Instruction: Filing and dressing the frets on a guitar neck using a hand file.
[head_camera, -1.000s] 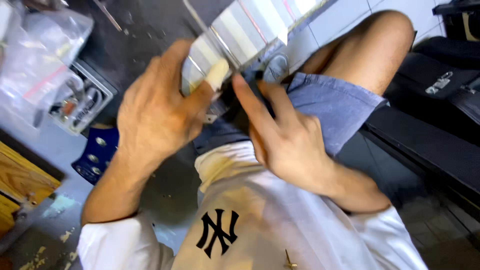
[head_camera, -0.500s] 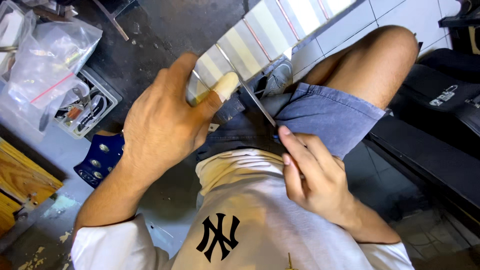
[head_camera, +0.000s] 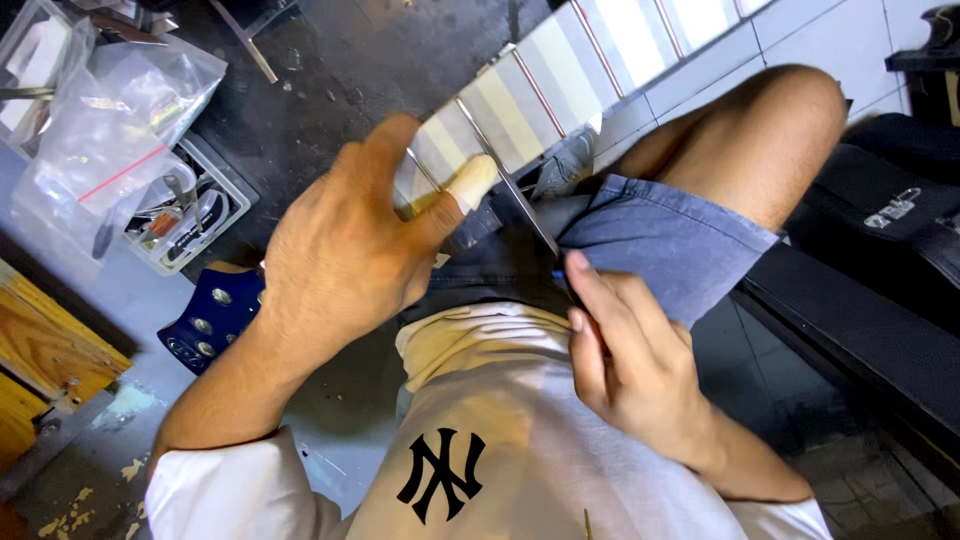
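Pale wood guitar neck runs from frame centre to upper right, across the lap. Left hand has its grip clenched around it. Right hand pinches something small and blue against denim shorts. Plastic bags lie upper left.

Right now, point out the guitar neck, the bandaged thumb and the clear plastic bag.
guitar neck (head_camera: 560, 75), head view, on a pale fretboard panel between two frets.
bandaged thumb (head_camera: 470, 182), head view, on the wrapped tip of the left hand's thumb.
clear plastic bag (head_camera: 110, 150), head view, on its crinkled middle by the red strip.
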